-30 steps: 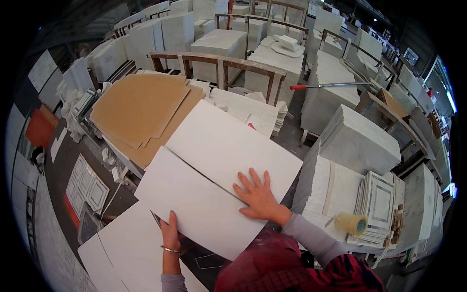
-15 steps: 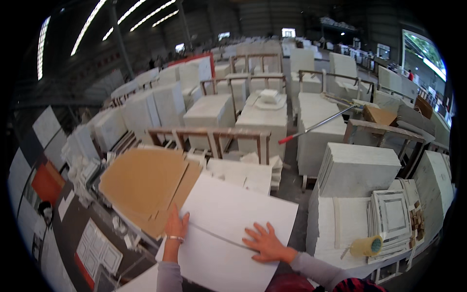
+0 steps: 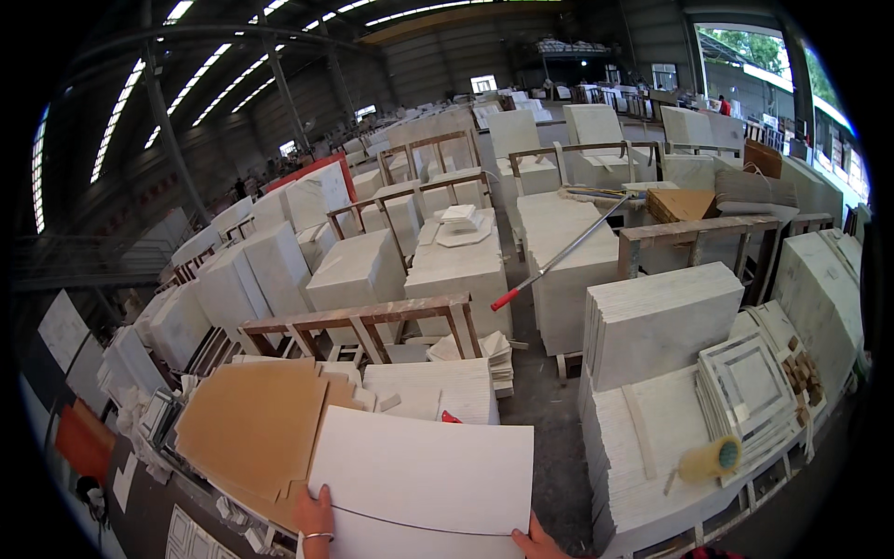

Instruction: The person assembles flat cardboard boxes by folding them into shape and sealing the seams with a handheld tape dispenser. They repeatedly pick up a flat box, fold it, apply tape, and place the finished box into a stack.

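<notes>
Two hands at the near edge of a large white sheet in a stone yard

The left hand (image 3: 315,514), a bangle on its wrist, lies flat with fingers released on the white sheet (image 3: 424,475); the right hand (image 3: 535,542) shows only at the bottom rim, touching the sheet's corner, and its grip cannot be told. The sheet lies low in the middle, just beside a stack of brown cardboard (image 3: 253,424) on its left. A yellow tape roll (image 3: 711,459) rests on white slabs (image 3: 652,438) to the right

No packages, labels, signs or screens are showing clearly anywhere among the stacked stone slabs.
</notes>
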Tool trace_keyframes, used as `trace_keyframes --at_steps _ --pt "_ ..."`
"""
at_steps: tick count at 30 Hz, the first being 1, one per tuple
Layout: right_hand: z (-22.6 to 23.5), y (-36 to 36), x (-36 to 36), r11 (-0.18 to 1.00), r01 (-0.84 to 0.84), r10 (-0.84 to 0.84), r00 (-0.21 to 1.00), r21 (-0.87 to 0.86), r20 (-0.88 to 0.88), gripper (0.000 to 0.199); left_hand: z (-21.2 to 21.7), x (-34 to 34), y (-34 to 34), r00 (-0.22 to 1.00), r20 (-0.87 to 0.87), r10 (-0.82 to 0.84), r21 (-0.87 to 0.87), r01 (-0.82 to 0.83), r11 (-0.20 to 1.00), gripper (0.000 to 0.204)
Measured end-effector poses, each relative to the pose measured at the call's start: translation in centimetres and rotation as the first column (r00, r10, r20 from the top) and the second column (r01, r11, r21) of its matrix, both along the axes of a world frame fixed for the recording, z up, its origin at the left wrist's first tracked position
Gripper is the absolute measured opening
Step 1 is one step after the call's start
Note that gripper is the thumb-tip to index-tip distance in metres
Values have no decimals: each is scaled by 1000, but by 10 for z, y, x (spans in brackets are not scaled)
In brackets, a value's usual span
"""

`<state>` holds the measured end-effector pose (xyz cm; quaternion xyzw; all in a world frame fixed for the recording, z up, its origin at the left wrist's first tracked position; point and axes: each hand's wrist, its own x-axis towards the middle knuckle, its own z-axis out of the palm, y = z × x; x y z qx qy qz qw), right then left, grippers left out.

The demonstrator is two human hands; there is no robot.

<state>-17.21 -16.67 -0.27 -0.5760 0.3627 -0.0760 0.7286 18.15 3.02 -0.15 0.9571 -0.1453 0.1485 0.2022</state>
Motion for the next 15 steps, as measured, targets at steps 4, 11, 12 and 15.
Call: trace_keyframes --at_steps 4,11,12,15 --pt "22 -8 17 995 -92 95 990 -29 103 69 59 -11 35 983 142 119 -115 -103 988 47" --pt "83 -65 118 747 -103 276 947 -657 166 57 177 -84 88 911 -31 411 -42 -412 910 37" --pt "99 -78 133 712 -147 312 942 -687 121 55 176 -93 97 909 -49 414 -37 -416 909 36" --pt "113 -107 159 649 -133 403 895 -749 191 54 153 -118 93 917 -128 378 -104 -392 914 38"
